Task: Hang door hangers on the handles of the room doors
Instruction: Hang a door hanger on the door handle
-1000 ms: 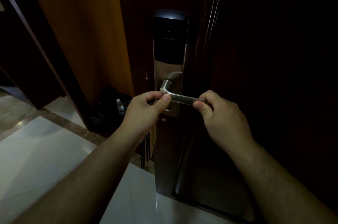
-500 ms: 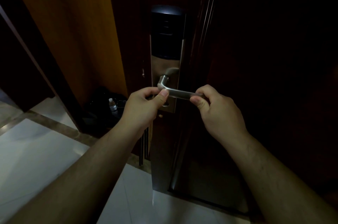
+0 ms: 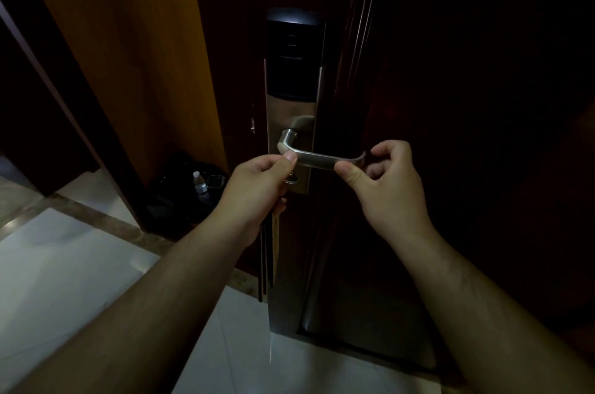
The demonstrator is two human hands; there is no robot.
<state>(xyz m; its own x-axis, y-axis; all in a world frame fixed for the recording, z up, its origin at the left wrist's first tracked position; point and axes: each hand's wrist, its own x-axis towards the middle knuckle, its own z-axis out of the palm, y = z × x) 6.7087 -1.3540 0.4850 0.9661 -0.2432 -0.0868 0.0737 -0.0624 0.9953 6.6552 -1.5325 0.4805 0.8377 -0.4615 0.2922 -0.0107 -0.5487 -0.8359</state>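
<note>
Rightward my right hand [image 3: 386,181] has slid to the handle's [image 3: 322,161] free tip, fingers [image 3: 393,150] curled on what I cannot tell, while my left hand [image 3: 257,184] pinches the hanger [image 3: 276,234], dangling edge-on below the handle's root.

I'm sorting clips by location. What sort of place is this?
Probably a hotel corridor: a card-reader lock above a metal lever handle on a dark wooden door, and polished floor tiles.

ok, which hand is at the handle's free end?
The right hand, at the free tip of the lever handle; the left hand is at its bend, by the lock plate.
</note>
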